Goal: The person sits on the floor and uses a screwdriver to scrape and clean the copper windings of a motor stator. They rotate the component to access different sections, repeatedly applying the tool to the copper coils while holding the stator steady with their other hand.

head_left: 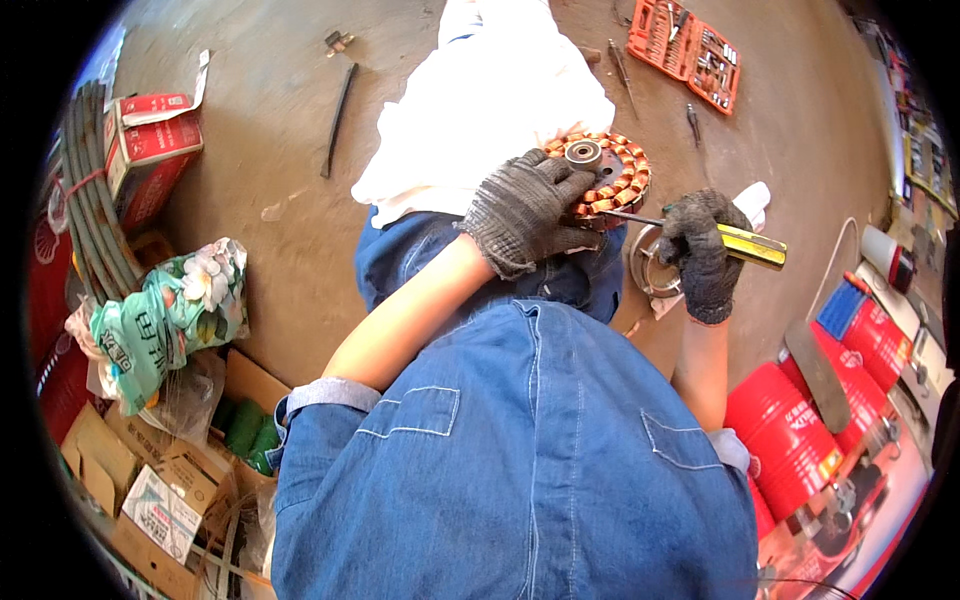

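- Left hand [528, 208], in a dark knit glove, is clamping on the copper-wound stator [632, 172], its fingers lying over one side and its thumb along the near edge.
- This grip is probably steadying the round piece, held above the lap [395, 255], against any sideways push.
- Right hand [702, 245], gloved alike, is gripping the screwdriver [755, 246] near where shaft meets handle; the yellow handle is jutting out toward 3 o'clock.
- Gripping so far forward is likely giving finer control of the tip than a hold at the butt would.
- The stator is lying at 2 o'clock from the left hand, within its grasp, and at 10 o'clock from the right hand, apart from it, the shaft bridging the gap.
- The tip is meeting the stator around its 6 o'clock; whether it is pressing on a coil or sitting beneath one is too small to tell.
- A bearing [583, 153] is sitting toward the stator's 10 o'clock, beside the left fingers.
- White cloth [470, 120] is spreading beyond the lap toward 12 o'clock, perhaps protecting the clothing.
- An orange tool case [692, 62] is lying open on the floor [270, 130], well apart, at 12 o'clock from the right hand, presumably for easy picking.
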Demonstrator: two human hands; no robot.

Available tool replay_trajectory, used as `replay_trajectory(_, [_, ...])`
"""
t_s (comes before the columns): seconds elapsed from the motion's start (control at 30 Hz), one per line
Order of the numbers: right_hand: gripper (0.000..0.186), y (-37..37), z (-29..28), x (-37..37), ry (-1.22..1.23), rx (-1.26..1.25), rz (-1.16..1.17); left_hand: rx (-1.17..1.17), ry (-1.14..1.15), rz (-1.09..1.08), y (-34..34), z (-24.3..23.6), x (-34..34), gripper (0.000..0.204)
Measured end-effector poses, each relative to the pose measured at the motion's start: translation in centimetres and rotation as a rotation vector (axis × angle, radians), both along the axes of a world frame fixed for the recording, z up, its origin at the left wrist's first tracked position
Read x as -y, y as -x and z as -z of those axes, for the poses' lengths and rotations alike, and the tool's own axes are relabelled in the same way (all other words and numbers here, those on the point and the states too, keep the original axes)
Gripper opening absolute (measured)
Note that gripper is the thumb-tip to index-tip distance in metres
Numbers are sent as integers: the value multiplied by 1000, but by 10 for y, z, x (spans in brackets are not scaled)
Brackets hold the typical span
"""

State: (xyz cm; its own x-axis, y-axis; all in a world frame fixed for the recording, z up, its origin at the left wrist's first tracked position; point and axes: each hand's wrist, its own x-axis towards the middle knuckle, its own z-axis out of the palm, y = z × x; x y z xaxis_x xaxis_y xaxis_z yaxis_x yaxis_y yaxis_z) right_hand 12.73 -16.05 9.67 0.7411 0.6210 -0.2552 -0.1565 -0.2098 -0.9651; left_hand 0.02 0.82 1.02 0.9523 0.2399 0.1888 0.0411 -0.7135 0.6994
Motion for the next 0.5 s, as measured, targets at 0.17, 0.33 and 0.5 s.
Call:
replay_trajectory(0.17, [8,4,10,-1,74,482,-333,12,49,23,-2,-2,-2,69])
replay_trajectory(0.33, [6,12,-3,2,176,602,-273,-10,26,8,-1,-1,0,72])
replay_trajectory(0.5, [10,32,-22,0,336,783,-275,-4,31,7,-1,1,1,72])
